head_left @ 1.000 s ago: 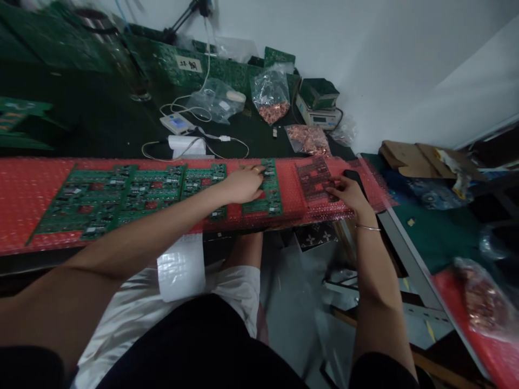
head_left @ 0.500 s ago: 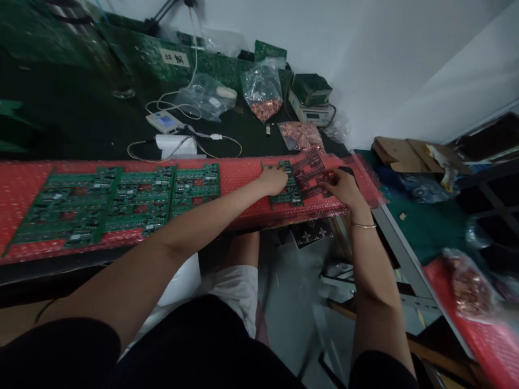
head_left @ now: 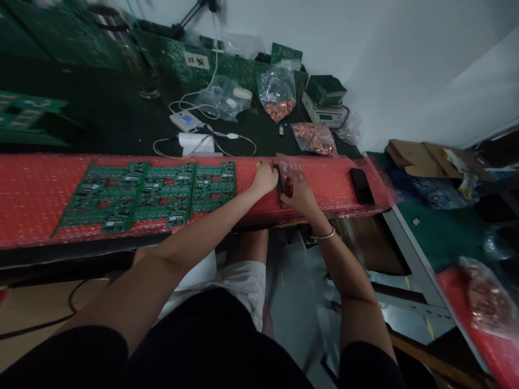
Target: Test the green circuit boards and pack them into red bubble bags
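A green circuit board (head_left: 279, 189) stands nearly edge-on on red bubble wrap (head_left: 251, 208), so its face is mostly hidden. My left hand (head_left: 266, 177) is closed on its left side, near the top edge. From the right, my right hand (head_left: 300, 197) has thumb and fingers curled on the same board. A pinkish see-through flap of wrap (head_left: 291, 166) rises beside it, above my right hand. To the left, several joined green board panels (head_left: 138, 194) lie flat on the red wrap.
A black phone (head_left: 362, 186) lies on the wrap at right. Behind are a small meter with cables (head_left: 186, 121), bags of copper-coloured parts (head_left: 279, 108), a scale (head_left: 326, 114) and a glass flask (head_left: 149, 89). The table's front edge runs close to my lap.
My right hand has moved left, towards my left hand, uncovering the phone. The board between them has turned from lying flat to nearly edge-on, and the wrap-covered part has folded leftward.
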Motion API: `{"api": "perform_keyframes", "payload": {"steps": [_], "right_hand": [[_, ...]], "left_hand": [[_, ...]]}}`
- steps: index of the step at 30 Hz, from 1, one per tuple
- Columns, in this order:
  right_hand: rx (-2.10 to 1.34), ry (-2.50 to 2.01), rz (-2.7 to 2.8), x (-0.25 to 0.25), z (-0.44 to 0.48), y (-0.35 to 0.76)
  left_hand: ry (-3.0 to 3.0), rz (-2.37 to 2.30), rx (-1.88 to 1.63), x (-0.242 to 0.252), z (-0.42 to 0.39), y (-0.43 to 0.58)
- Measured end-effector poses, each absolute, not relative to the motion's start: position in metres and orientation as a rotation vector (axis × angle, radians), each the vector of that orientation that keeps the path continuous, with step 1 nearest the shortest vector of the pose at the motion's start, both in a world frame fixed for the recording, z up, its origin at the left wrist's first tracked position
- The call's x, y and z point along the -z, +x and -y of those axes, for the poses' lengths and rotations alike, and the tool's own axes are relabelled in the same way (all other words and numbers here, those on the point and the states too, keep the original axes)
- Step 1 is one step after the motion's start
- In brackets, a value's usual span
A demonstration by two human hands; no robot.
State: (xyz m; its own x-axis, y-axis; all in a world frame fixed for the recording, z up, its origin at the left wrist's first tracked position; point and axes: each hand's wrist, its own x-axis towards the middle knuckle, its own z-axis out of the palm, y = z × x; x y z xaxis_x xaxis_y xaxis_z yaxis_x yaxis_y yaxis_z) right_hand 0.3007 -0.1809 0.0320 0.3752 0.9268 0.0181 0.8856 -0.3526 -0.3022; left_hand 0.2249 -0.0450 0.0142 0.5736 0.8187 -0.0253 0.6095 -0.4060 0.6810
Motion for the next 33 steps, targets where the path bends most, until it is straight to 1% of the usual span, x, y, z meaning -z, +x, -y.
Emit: {"api": "perform_keyframes", "payload": {"steps": [3,6,8,11,12,13,17,20,23,26,29,33], "right_hand": [[-0.231,-2.489,1.608,-0.029,0.178,0.29],[-0.41,-2.316,1.678,-0.029,0.181,0.302],[-0.466,-2.225,1.599,-0.031,0.187,0.322],[-0.205,-2.33,1.295,-0.032,0.198,0.355],[-0.189,-2.356,1.222,-0.032,0.201,0.363],[-0.231,-2.358,1.18,-0.031,0.203,0.369],[-0.598,-2.177,1.164,-0.03,0.203,0.374],[-0.743,-2.1,1.167,-0.035,0.196,0.372],[-0.648,-2.121,1.283,-0.044,0.189,0.37],[-0.504,-2.177,1.392,-0.055,0.184,0.365],[-0.513,-2.262,1.403,-0.064,0.18,0.357],[-0.431,-2.324,1.484,-0.073,0.176,0.347]], "left_hand": [[2.106,-1.095,-0.431,-0.02,0.041,0.214],[2.101,-0.993,-0.437,-0.025,0.051,0.197],[2.128,-0.874,-0.392,-0.027,0.065,0.184],[2.154,-0.727,-0.301,-0.031,0.091,0.171],[2.156,-0.715,-0.28,-0.031,0.099,0.17],[2.157,-0.722,-0.271,-0.032,0.106,0.17],[2.209,-0.734,-0.25,-0.036,0.117,0.171],[2.358,-0.633,-0.192,-0.042,0.1,0.152],[2.699,-0.522,-0.045,-0.05,0.063,0.11],[2.992,-0.768,0.174,-0.054,0.024,0.063],[3.005,-0.885,0.368,-0.05,-0.001,0.036],[2.974,-0.836,0.293,-0.045,-0.006,0.035]]}}
